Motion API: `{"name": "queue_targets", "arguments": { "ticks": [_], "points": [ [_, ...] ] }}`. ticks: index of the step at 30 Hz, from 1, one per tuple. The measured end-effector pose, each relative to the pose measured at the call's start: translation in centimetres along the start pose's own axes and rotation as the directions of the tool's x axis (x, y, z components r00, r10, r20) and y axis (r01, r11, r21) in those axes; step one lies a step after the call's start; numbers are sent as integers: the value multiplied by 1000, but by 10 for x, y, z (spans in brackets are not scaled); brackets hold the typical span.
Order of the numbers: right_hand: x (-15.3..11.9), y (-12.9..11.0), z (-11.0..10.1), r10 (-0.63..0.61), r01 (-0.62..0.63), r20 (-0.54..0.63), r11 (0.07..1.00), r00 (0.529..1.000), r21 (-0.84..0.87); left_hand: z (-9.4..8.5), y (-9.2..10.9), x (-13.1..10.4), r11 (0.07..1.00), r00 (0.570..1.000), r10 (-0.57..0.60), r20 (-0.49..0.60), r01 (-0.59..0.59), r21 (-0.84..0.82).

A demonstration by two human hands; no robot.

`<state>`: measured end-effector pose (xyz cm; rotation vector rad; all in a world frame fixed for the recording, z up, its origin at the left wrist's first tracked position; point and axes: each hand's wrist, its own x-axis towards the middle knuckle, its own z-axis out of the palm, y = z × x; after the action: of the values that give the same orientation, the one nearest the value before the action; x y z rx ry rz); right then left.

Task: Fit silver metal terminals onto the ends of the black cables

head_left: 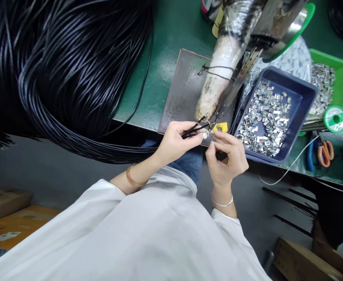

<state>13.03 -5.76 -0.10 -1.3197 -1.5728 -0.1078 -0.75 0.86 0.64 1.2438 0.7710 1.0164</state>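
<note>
Black wires (195,129), partly hidden by hands (175,141), coil (86,74) cropped

Workshop: cable bundle (83,74), parts tray (299,102)

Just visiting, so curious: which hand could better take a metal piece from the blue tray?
Likely the right hand: it's nearer the blue tray, while the left hand holds black wires.

Glinting cables (80,74), dim floor (72,168), stretched edges
</note>
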Motion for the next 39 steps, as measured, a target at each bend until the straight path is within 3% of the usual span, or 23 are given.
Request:
{"name": "queue_targets", "arguments": {
  "ticks": [11,20,33,39],
  "points": [
    [10,-1,-3,27,-27,27,1000,999,-10,2,0,3,998,999,24,-26,-23,54],
    [5,-1,-6,-4,5,69,1000,998,-22,-1,-7,1,1000,1000,2,18,-2,-31],
    [5,-6,-2,119,-119,6,991,993,67,3,1,1,998,998,43,-36,-41,44],
    [4,-3,-2,80,-81,18,993,997,81,0,-2,2,999,1000,17,-7,-17,30]
  ]
}}
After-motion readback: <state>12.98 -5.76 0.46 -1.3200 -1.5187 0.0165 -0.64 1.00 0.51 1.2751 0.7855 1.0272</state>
